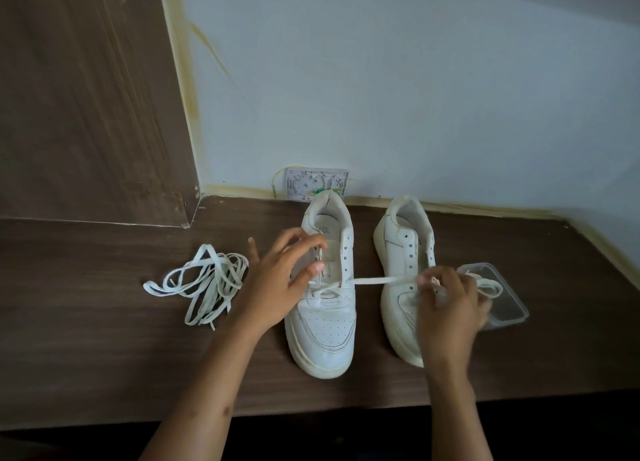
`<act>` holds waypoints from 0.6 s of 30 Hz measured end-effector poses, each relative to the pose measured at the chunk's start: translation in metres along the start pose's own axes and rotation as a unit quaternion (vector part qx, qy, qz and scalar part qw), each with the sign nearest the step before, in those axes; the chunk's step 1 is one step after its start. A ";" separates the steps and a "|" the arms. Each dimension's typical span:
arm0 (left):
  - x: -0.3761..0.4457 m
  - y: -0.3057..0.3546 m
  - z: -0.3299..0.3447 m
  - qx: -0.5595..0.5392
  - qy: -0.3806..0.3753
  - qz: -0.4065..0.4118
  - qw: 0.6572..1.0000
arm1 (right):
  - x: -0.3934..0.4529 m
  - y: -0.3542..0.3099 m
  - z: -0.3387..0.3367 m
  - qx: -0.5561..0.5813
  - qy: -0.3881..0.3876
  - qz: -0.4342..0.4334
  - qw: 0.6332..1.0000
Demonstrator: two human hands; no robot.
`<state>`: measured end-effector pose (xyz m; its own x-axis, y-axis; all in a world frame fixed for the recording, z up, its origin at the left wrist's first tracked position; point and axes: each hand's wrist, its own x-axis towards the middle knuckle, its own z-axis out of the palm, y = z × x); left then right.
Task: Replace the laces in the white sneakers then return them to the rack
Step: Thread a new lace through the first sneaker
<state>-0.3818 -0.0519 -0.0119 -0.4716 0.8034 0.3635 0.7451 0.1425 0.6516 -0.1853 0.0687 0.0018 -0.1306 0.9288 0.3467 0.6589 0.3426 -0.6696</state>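
Two white sneakers stand side by side on the brown wooden table, toes toward me. The left sneaker has a white lace threaded through its lowest eyelets. My left hand pinches one end of that lace over the left row of eyelets. My right hand holds the other end, pulled taut to the right across the right sneaker, which has no lace in it. A tangle of loose white laces lies left of my left hand.
A clear plastic container with a coiled lace in it sits right of the right sneaker, partly under my right hand. A small white box leans on the pale wall behind the shoes. A wooden panel rises at the left.
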 end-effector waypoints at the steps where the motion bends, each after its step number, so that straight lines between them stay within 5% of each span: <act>1: 0.000 0.000 -0.002 -0.008 -0.001 -0.005 1.000 | -0.004 -0.003 0.004 -0.010 -0.016 -0.011 1.000; 5: -0.008 -0.008 -0.017 -0.034 -0.044 -0.073 0.996 | -0.012 -0.018 0.009 -0.021 0.020 -0.069 0.997; 8: -0.015 -0.010 -0.034 -0.115 -0.173 -0.159 0.965 | -0.016 -0.021 0.008 -0.023 0.056 -0.064 0.996; 12: -0.018 -0.007 -0.044 -0.150 -0.284 -0.170 0.932 | -0.023 -0.023 0.002 0.003 0.072 -0.066 0.995; 18: -0.015 -0.008 -0.031 -0.018 -0.178 -0.158 0.971 | -0.043 -0.037 -0.002 0.095 -0.019 -0.110 0.989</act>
<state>-0.3951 -0.0829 -0.0022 -0.4768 0.8724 -0.1075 0.5695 0.3997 0.7183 -0.2028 0.0158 0.0134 -0.2863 0.8318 0.4756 0.4604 0.5548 -0.6930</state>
